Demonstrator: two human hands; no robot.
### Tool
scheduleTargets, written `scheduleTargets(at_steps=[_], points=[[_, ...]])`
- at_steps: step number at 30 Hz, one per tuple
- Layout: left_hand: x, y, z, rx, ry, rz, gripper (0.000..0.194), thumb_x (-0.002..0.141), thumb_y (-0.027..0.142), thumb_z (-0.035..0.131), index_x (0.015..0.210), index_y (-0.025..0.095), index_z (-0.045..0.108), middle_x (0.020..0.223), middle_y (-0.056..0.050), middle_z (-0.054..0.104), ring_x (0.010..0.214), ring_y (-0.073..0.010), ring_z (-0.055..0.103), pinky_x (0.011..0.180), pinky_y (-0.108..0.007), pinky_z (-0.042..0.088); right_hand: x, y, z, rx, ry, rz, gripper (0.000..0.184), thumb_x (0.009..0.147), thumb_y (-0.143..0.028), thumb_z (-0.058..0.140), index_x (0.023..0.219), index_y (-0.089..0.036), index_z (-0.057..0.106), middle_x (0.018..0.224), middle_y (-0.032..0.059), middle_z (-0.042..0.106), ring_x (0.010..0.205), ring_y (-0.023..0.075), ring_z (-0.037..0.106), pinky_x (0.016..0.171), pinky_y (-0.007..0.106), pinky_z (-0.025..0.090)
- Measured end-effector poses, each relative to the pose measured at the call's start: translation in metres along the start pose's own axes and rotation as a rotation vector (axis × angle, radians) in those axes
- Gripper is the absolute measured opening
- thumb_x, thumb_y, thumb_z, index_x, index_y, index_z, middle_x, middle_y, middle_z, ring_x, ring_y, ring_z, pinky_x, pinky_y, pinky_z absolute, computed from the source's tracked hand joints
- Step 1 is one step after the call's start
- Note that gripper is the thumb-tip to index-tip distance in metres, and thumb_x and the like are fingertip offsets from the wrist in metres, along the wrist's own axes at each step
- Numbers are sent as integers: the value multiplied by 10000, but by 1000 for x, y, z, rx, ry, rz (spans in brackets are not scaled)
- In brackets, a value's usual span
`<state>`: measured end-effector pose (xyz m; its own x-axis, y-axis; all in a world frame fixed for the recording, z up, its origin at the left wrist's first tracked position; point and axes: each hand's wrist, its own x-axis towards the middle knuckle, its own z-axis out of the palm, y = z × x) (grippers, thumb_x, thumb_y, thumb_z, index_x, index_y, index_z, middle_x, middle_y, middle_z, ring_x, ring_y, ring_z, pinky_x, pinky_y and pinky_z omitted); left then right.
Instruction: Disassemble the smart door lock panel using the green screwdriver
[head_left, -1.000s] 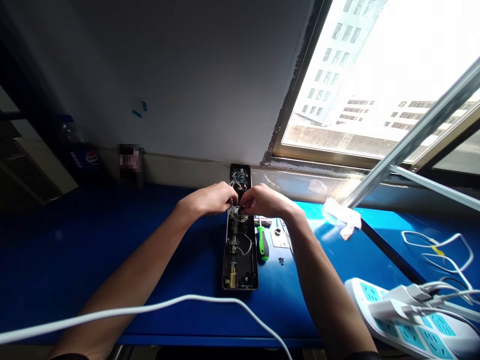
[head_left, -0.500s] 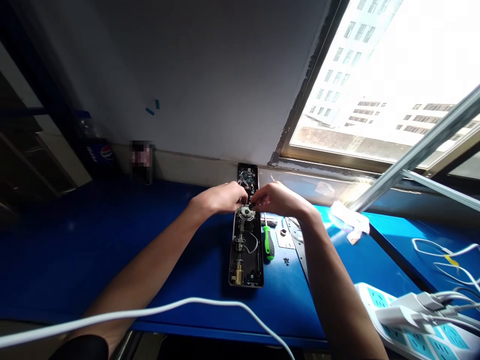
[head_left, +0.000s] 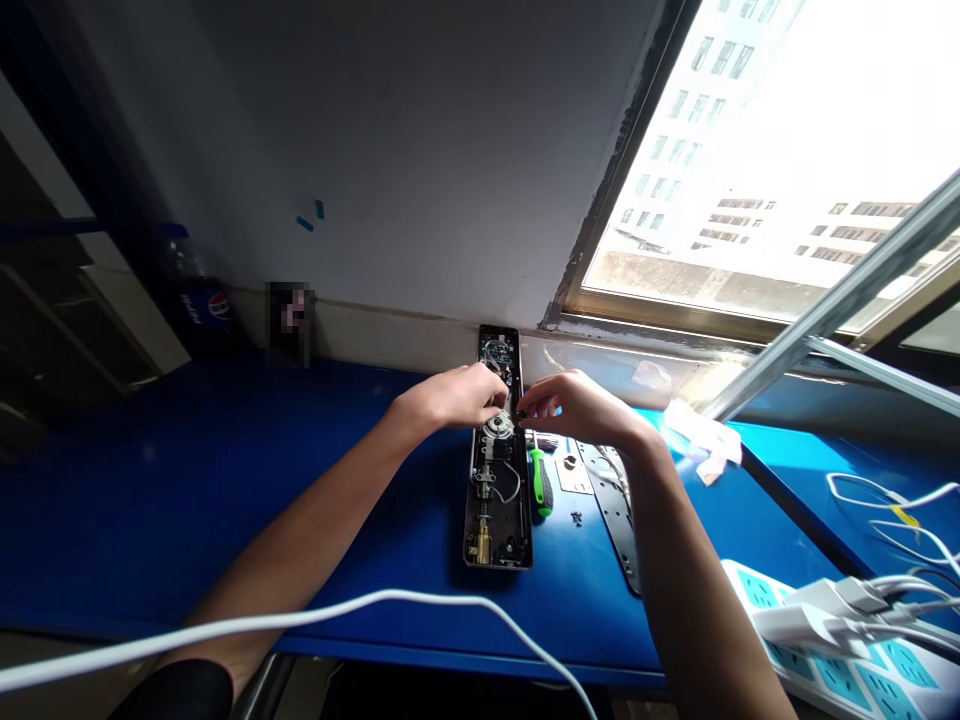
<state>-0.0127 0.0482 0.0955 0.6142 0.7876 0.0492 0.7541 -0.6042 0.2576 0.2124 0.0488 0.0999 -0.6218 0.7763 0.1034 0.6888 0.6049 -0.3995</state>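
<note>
The open casing of an electronic door lock (head_left: 496, 490) is laid lengthwise on a blue bench (head_left: 112, 500), with a circuit board (head_left: 498, 355) exposed at its far end, by the window sill, and a brass cylinder (head_left: 481, 545) fitted at its near end. 2 bare hands are held over the casing. The left hand (head_left: 457, 395) is curved downward, its grip narrow, with the fingertips (head_left: 501, 398) at a round metal mechanism (head_left: 498, 425) inside the casing. The right hand (head_left: 574, 408) is held just beside that mechanism, its grip also narrow. Whether anything is held by either hand cannot be told. A green-handled screwdriver (head_left: 540, 482) is laid just right of the casing, and a black metal mounting plate (head_left: 611, 515) and a few small screws (head_left: 576, 518) are scattered beyond it. A white cable (head_left: 300, 603) is draped across the near side of the view, and a white power strip (head_left: 825, 650) with plugs inserted is placed at the lower right.
</note>
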Motion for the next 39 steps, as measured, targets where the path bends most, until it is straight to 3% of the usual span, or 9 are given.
scheduleTargets(at_steps=[6,10,17,19,22,28,30,35,39], points=[[5,19,11,25,51,137,166,969,213,614,1004,208,776,1034,-56,757,922,-202,698,732,-275,472,-34,21,-10,-39,22,153,177,859,-335,757,959,-208,830,866,36,806,720,152,702,677,268,548],[10,34,25,63,81,226,164,1002,227,606,1024,188,764,1112,-93,723,1064,-235,665,839,-297,496,-49,29,-14,-80,-71,284,132,801,-259,798,910,-197,841,855,43,815,713,161,715,624,250,526],[18,46,49,114,42,357,148,982,173,617,989,176,765,1013,-98,723,1033,-261,611,885,-352,487,-48,44,3,-132,-261,443,150,724,-151,866,866,-169,820,876,38,809,779,170,727,634,235,526],[19,46,53,123,42,371,147,979,171,620,997,174,766,1012,-105,723,1040,-271,598,893,-365,480,-46,50,8,-146,-322,467,154,792,-232,865,890,-144,786,889,42,786,799,168,724,695,265,566],[21,47,57,143,61,368,141,979,180,624,990,176,764,998,-105,721,1051,-272,581,902,-363,469,-45,57,13,-169,-398,477,243,974,-377,712,1033,-141,720,1016,42,745,893,170,719,814,350,614],[20,51,59,171,59,374,165,998,191,597,994,174,762,997,-105,724,1038,-268,571,891,-364,456,-44,59,16,-169,-387,439,262,998,-404,677,1058,-151,712,1058,49,741,942,178,718,858,376,613],[19,51,58,175,51,371,165,1002,196,597,1009,171,760,1013,-107,726,1056,-271,569,903,-366,458,-45,58,16,-157,-360,425,244,962,-385,727,1023,-149,732,994,40,755,898,170,722,828,355,608],[19,52,57,184,36,367,166,1006,213,603,1019,161,761,1010,-111,727,1060,-277,572,914,-380,472,-46,59,16,-112,-265,410,222,705,-201,915,904,-163,822,885,49,803,824,186,736,657,237,515],[19,52,58,166,46,381,164,1003,213,604,996,166,761,1006,-110,728,1057,-277,576,902,-380,487,-47,61,16,-70,-243,405,249,652,-186,939,877,-175,835,864,53,812,777,173,730,611,218,482]])
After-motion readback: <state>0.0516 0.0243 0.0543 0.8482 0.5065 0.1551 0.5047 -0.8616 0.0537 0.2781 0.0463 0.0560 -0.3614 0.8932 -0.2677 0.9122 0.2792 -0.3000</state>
